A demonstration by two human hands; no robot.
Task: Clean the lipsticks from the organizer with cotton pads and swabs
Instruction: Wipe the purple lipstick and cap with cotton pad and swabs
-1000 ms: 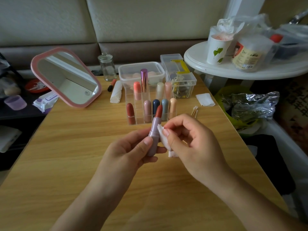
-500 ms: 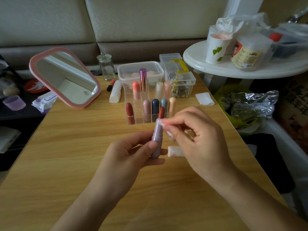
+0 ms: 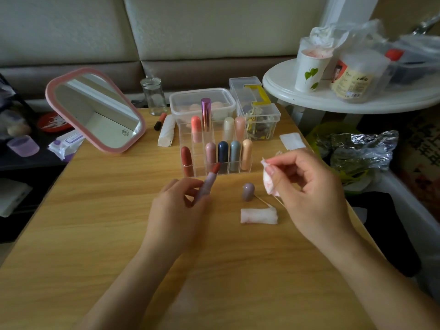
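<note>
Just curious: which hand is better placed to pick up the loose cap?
Probably the right hand: it's nearer the cap, though pinching a cotton pad; the left hand grips the open lipstick.

We are in a home living room: a beige cushioned sofa point(image 3: 214, 32) backs the light wooden surface point(image 3: 95, 210), where a pink-framed tabletop mirror point(image 3: 95, 110) stands, beside a round white side table point(image 3: 316, 101).
</note>
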